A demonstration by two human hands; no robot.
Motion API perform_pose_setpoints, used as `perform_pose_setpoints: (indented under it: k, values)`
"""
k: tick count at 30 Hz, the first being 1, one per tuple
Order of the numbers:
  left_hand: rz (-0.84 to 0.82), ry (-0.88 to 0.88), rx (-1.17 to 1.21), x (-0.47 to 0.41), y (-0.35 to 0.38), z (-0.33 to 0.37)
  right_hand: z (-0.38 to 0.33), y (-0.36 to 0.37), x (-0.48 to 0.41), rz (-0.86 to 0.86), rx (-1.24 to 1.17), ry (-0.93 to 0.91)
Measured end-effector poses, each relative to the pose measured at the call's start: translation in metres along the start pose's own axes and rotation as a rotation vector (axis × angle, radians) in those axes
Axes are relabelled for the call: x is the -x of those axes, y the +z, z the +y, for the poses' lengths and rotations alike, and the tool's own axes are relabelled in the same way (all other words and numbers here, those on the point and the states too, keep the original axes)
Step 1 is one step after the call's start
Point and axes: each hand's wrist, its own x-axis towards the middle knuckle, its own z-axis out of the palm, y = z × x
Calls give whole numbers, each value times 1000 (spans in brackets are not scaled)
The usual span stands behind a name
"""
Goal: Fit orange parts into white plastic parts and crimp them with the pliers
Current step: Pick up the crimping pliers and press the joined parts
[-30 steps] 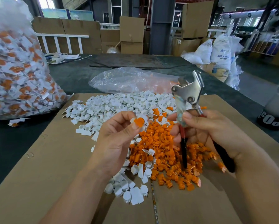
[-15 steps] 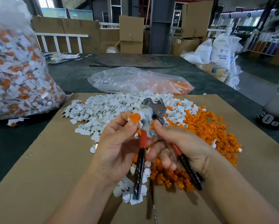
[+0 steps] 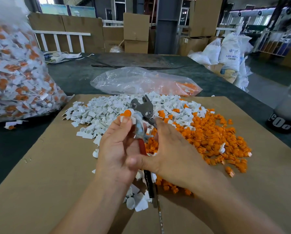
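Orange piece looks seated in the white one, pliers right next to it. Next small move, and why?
Probably slide the white part with its orange part sideways into the jaws of the pliers, then squeeze. The left hand pinches the fitted pair just left of the metal head, not clearly between the jaws, and the right hand grips the handles.

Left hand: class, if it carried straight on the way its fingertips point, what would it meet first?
Likely the pliers, close beyond the part the left hand pinches; if depth misleads, the white pile behind.
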Motion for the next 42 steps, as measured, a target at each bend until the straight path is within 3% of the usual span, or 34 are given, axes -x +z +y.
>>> perform_pose_setpoints:
  k: [9, 16, 19, 22, 24, 34, 42]
  values:
    - [-69, 27, -80, -4, -4, 4, 4, -6, 3, 25, 69, -19]
    - [-197, 42, -134, 2, -1, -8, 18, -8, -2, 215, 200, -30]
    - [-217, 72, -152, -1, -4, -3, 24, -22, 0, 149, 4, 24]
    - [-136, 171, -329, -8, -8, 6, 28, -38, 6, 39, -322, 115]
    - [-83, 202, -444, -11, -11, 7, 27, -43, 9, 19, -393, 112]
    - [-80, 233, -539, -13, -13, 9, 18, -27, 15, 81, 120, -92]
    - [-135, 276, -587, -10, -13, 10, 22, -22, 13, 102, 186, -129]
